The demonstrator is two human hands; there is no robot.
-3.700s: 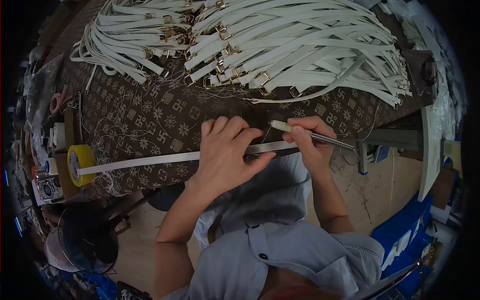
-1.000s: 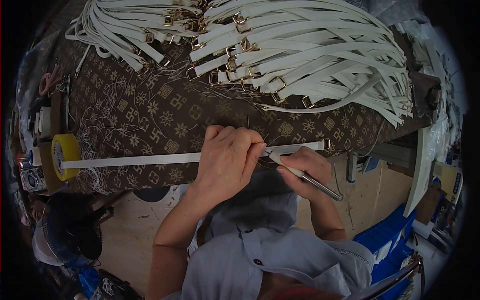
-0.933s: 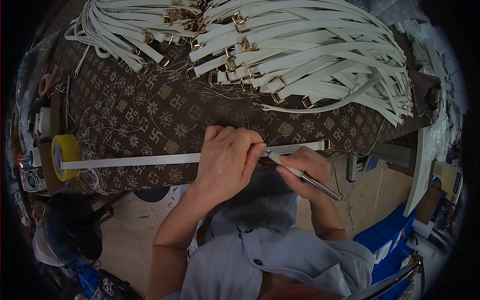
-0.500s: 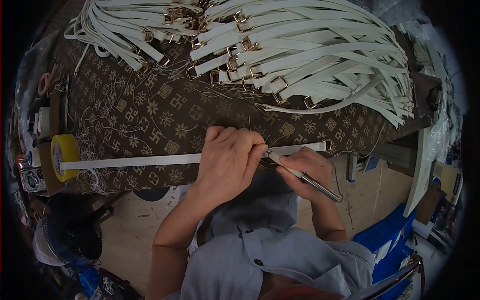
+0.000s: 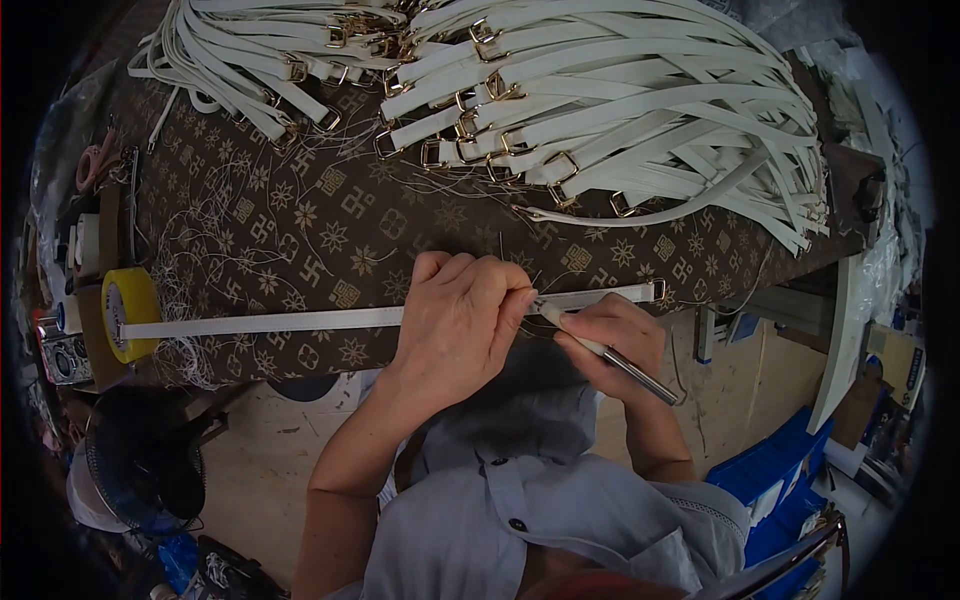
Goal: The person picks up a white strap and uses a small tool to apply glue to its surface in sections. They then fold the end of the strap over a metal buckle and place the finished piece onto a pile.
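Note:
A narrow white strap [image 5: 265, 323] with stitched edges lies across the cloth, a gold buckle [image 5: 657, 290] at its right end. My left hand [image 5: 455, 325] is closed over the strap's middle, thumb and forefinger pinched on it; the part beneath my fingers is hidden. In my right hand [image 5: 615, 343] is a slim pen-like tool [image 5: 630, 370] with a pale body and a shiny metal rear end, held at a slant. Its tip meets the strap beside my left fingertips. What the tip touches is too small to make out.
Piles of white buckled straps [image 5: 660, 120] cover the back of the patterned brown cloth [image 5: 390, 230]. Loose thread ends [image 5: 190, 300] lie on the left, near a yellow tape roll [image 5: 128, 315] and pink-handled scissors [image 5: 95, 162]. A fan [image 5: 145, 460] stands below left; a blue crate [image 5: 765, 460] sits right.

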